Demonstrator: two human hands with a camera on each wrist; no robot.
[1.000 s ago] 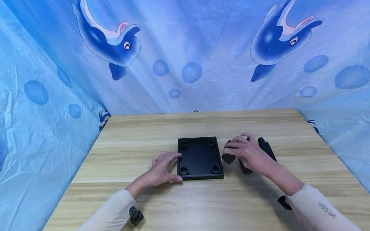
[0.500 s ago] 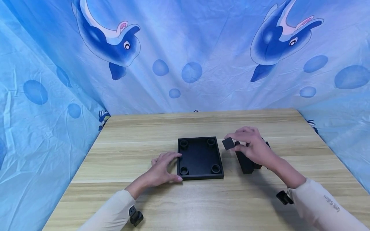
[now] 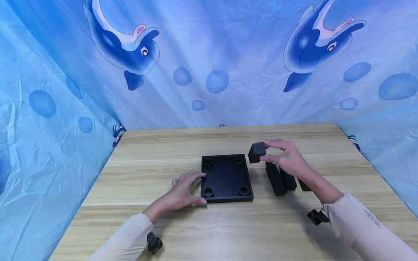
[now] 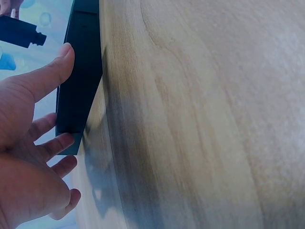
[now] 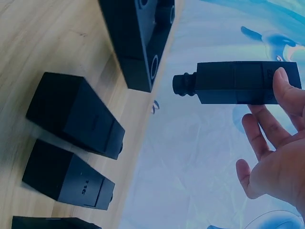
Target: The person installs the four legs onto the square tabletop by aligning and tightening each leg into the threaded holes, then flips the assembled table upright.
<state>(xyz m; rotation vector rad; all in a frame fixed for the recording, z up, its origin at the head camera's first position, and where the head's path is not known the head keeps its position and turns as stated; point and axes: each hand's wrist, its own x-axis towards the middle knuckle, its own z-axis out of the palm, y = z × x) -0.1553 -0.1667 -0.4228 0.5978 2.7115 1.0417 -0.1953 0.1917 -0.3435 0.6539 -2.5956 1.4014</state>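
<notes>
Right grip point(image 3: 285, 156) pinching a black block point(image 3: 256, 153), aloft right of frame centre, left grip point(image 3: 183, 193) spread loosely against a black tray point(image 3: 225, 178) mid-frame, three similar blocks point(image 3: 289, 179) on the counter point(image 3: 228, 232) at right.

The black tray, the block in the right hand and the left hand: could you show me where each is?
Black tray point(image 3: 226, 178), head view: middle of its bare floor.
Held block point(image 5: 236, 83), right wrist view: its long side.
Left hand point(image 3: 180, 194), head view: the back of it.
</notes>
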